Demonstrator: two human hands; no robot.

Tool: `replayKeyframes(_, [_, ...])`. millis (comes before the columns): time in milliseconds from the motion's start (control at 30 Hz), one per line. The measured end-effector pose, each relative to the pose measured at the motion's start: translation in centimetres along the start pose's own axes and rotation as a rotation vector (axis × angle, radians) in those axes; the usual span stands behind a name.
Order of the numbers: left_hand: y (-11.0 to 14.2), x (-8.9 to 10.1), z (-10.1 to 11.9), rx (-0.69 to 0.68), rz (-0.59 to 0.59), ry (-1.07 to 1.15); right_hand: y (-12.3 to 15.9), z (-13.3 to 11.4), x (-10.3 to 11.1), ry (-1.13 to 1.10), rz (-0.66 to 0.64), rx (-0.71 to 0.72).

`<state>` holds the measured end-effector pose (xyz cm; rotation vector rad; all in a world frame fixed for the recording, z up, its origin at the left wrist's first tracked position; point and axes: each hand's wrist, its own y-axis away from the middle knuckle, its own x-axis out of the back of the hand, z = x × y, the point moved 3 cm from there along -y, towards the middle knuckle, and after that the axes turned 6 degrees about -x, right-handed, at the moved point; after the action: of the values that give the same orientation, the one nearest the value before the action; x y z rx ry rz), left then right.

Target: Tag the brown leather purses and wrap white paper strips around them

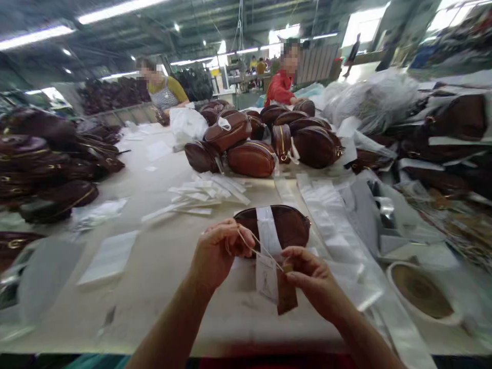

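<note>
While a thin pale cord (265,250) is stretched between the two hands, a dark brown pouch (290,225) is laid just beyond them on the counter (165,277), its long axis set crosswise, left to right, with a white band (267,230) passed over its middle. By the left hand (219,246) the cord is pinched, a loop of it being held between thumb and curled fingers; by the right hand (315,279) the upper corner of a brown tag (287,297) is gripped, close to where the cord runs in. A white printed tag (267,282) is hung beside the brown one — its upper edge near the foot of the band. Of the two hands, the left is seen nearer the pouch: its near left edge is partly covered by those fingers, whereas the right fingers are placed just below its right half. Whether the pouch is touched by either hand, or joined to the cord, cannot be told. Farther off, white strips (209,190) are scattered, and behind them a pile of brown pouches (251,159) is heaped — with a person in red (280,89) beyond it.
</note>
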<state>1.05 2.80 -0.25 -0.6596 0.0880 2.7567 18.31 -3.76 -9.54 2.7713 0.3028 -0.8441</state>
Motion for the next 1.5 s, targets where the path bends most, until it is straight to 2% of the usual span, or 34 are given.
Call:
replayKeyframes(200, [1.1, -0.8, 0.6, -0.015, -0.107, -0.174, 0.2, -0.5, 0.3, 0.110, 0.020, -0.016])
replayKeyframes(367, [1.1, -1.5, 0.6, 0.005, -0.119, -0.249, 0.6, -0.8, 0.2, 0.133, 0.015, 0.029])
replayKeyframes(633, [1.1, -2.4, 0.1, 0.067, -0.174, -0.270, 0.1, -0.6, -1.7, 0.088, -0.295, -0.077])
replayKeyframes(767, [1.2, -2.8, 0.2, 0.085, -0.218, -0.266, -0.5, -0.4, -2.8, 0.059, -0.374, -0.160])
replayKeyframes(933, [1.2, -2.8, 0.3, 0.104, -0.226, -0.269, -1.0, 0.3, -3.1, 0.033, -0.359, -0.282])
replayKeyframes(1133, [0.8, -1.5, 0.7, 0.073, -0.236, -0.323, -0.8, 0.5, -1.7, 0.247, -0.188, -0.407])
replayKeyframes(1233, [1.6, -1.2, 0.0, 0.144, -0.332, -0.481, 0.0, -0.4, -1.0, 0.550, -0.148, -0.417])
replayKeyframes(1300, [2.6, -1.4, -0.7, 0.150, -0.448, -0.703, 0.5, -1.5, -0.8, 0.876, -0.130, -0.312])
replayKeyframes(1367, [3.6, -2.2, -1.2, 0.015, -0.585, -0.987, 1.1, -2.5, -1.1, 1.094, -0.104, -0.146])
replayKeyframes(1400, [4.1, -2.6, -1.4, -0.087, -0.646, -1.129, 1.4, -2.7, -1.3, 1.121, -0.101, -0.081])
replayKeyframes(1467, [5.0, -3.4, -1.5, -0.263, -0.727, -1.368, 1.7, -2.5, -2.0, 1.033, -0.127, -0.012])
replayKeyframes(1500, [5.4, -3.5, -1.6, -0.300, -0.741, -1.451, 1.7, -2.1, -2.4, 0.960, -0.152, -0.010])
